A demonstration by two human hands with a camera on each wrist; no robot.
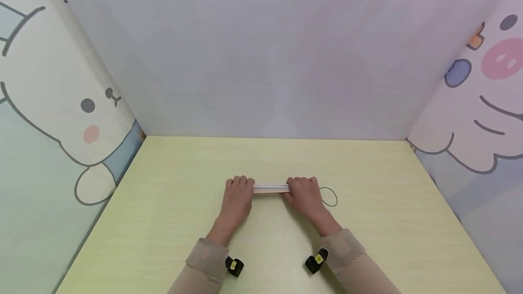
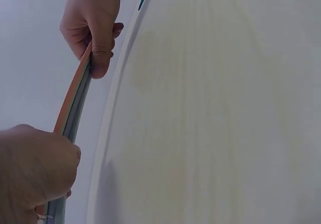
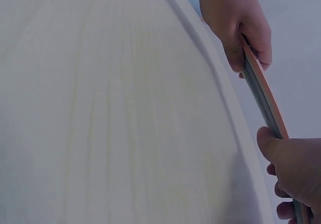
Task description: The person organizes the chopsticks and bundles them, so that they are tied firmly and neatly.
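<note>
Both hands grip a thin stack of flat strips or sheets (image 1: 270, 188), one hand at each end. It looks whitish from above in the head view. In the wrist views its layered edges show orange, pale green and grey; its exact kind cannot be told. My left hand (image 1: 238, 196) curls over the left end, knuckles up. The right hand (image 1: 304, 194) wraps the right end. Seen from the left wrist, the thumb of the right hand (image 2: 95, 28) presses along the stack. Beside the right hand, a thin dark loop (image 1: 328, 197) like a hair tie or rubber band lies on the table.
The pale wood-look table (image 1: 184, 162) meets a plain grey-white wall (image 1: 269, 58) at the back. Side panels with cartoon animals flank it left (image 1: 49, 80) and right (image 1: 482, 117). Small black devices (image 1: 234, 267) sit by both sleeve cuffs.
</note>
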